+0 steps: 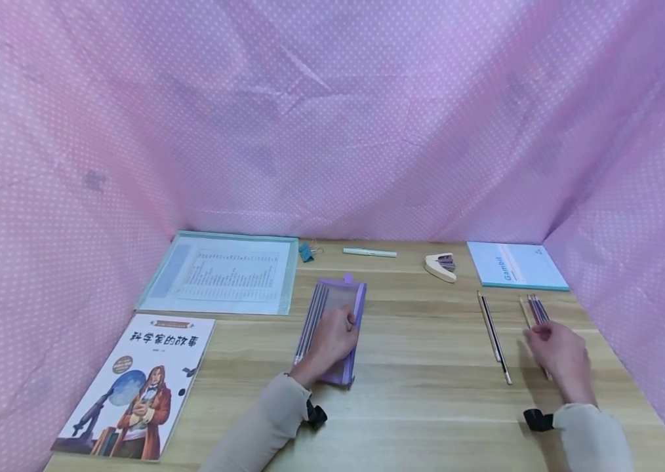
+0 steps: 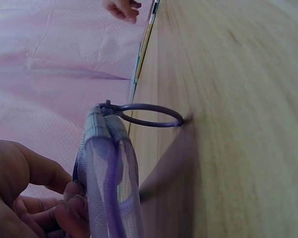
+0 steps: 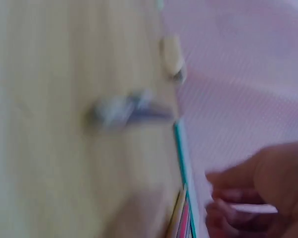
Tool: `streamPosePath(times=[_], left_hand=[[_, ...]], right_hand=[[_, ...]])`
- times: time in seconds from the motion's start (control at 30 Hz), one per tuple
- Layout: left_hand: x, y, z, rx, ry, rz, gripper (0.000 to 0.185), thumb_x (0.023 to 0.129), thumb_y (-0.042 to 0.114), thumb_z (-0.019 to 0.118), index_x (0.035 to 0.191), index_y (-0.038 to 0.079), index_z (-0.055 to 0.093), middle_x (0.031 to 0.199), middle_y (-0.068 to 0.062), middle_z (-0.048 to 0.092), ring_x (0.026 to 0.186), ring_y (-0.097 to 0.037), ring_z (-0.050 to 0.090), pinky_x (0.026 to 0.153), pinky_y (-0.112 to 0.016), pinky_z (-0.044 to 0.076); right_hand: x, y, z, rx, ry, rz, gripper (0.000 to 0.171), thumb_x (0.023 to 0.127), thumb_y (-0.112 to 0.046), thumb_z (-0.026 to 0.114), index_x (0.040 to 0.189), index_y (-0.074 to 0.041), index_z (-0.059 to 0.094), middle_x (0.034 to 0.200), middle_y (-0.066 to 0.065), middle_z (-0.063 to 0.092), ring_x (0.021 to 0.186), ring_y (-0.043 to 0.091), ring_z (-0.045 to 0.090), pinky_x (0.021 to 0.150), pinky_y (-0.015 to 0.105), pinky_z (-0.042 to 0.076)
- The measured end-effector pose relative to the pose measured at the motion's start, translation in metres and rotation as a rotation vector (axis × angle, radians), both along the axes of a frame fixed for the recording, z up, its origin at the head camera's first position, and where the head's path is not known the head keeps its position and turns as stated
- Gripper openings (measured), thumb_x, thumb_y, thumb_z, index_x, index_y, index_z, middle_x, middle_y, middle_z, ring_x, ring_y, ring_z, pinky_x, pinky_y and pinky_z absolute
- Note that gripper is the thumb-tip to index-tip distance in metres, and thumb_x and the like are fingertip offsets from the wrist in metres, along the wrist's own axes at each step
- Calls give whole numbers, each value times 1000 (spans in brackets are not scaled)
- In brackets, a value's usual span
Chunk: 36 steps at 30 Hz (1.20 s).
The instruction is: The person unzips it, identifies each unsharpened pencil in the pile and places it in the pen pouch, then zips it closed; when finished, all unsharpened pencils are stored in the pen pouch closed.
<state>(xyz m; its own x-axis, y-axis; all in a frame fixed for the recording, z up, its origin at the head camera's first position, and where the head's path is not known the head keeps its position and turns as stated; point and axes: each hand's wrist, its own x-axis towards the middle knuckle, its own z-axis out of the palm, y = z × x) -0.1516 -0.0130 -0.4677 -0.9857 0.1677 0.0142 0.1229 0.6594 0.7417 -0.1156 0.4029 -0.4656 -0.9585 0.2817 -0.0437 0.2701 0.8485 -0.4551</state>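
My left hand (image 1: 332,335) pinches the upper side of a purple mesh zip pencil pouch (image 1: 336,296) in the head view. Several striped pencils (image 1: 312,320) lie along the pouch's left side, apparently under the mesh. The left wrist view shows the pouch (image 2: 112,173) raised on edge, its ring pull (image 2: 151,115) sticking out and fingertips against the fabric. On the right, my right hand (image 1: 563,357) hovers over a small bunch of pencils (image 1: 536,307). Its fingers are loosely bent; the right wrist view shows them apart from the pencils (image 3: 181,218).
Two striped pencils (image 1: 492,331) lie left of the right hand. Behind are a blue notebook (image 1: 518,265), a cream stapler-like item (image 1: 441,267), a light green pen (image 1: 370,252) and a teal binder clip (image 1: 307,253). A document folder (image 1: 226,272) and an illustrated book (image 1: 138,387) lie left.
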Motion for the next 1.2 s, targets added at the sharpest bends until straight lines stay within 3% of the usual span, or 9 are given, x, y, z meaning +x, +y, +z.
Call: streamPosePath(times=[0.1,0.2,0.33,0.53,0.7,0.8,0.93,1.07,1.2], left_hand=[[1,0,0,3,-14,3,9,86,-2,62,91,4,65,67,-2,60,53,-8,56,44,-16,42],[2,0,0,9,-16,3,10,86,-3,61,91,4,65,67,-2,60,53,-9,56,43,-16,42],[1,-1,1,16,-4,3,9,85,-3,61,90,4,64,67,-2,59,53,-9,55,43,-16,41],[1,0,1,6,-4,7,8,86,-3,61,91,3,65,66,-2,58,53,-9,55,42,-16,39],[0,0,1,12,-18,7,9,86,-3,61,92,2,65,66,-2,58,53,-9,55,42,-16,38],[1,-1,1,17,-16,6,9,86,-2,61,92,2,65,66,-2,58,53,-9,55,42,-16,39],[2,-2,0,16,-5,5,8,85,-2,61,92,2,65,64,-2,58,51,-9,54,41,-16,39],[1,-3,0,12,-7,4,7,86,-2,60,90,3,64,63,-1,56,50,-8,53,41,-16,39],[1,-3,1,24,17,0,9,85,-3,60,83,6,61,60,0,53,48,-8,51,40,-15,37]], right_hand=[[-9,-8,-1,-152,-35,109,50,99,-36,59,118,10,61,97,23,70,73,17,63,57,28,51],[-17,-10,-7,-222,-97,172,54,98,-38,61,119,11,59,97,19,70,75,13,62,61,27,53],[-26,-10,-12,-147,-82,198,50,95,-37,66,114,9,63,99,19,70,80,11,59,68,26,48],[-24,-7,-13,-129,-18,153,36,98,-21,60,112,11,64,92,21,72,70,9,59,61,25,47],[-25,-6,-8,-68,-89,157,50,97,-34,61,117,13,59,107,31,69,87,32,67,72,39,52],[-26,-5,-6,-24,-118,170,49,94,-30,66,116,13,58,108,33,68,91,39,67,74,46,53],[-27,-5,-6,13,-117,187,35,91,-14,65,113,13,59,103,30,68,85,35,66,68,42,52],[-29,-4,-6,19,-123,217,32,89,-9,63,110,15,59,100,31,67,83,34,65,69,42,52],[-30,-5,0,-95,-149,222,35,91,-6,57,114,20,55,96,29,66,76,25,63,64,36,53]])
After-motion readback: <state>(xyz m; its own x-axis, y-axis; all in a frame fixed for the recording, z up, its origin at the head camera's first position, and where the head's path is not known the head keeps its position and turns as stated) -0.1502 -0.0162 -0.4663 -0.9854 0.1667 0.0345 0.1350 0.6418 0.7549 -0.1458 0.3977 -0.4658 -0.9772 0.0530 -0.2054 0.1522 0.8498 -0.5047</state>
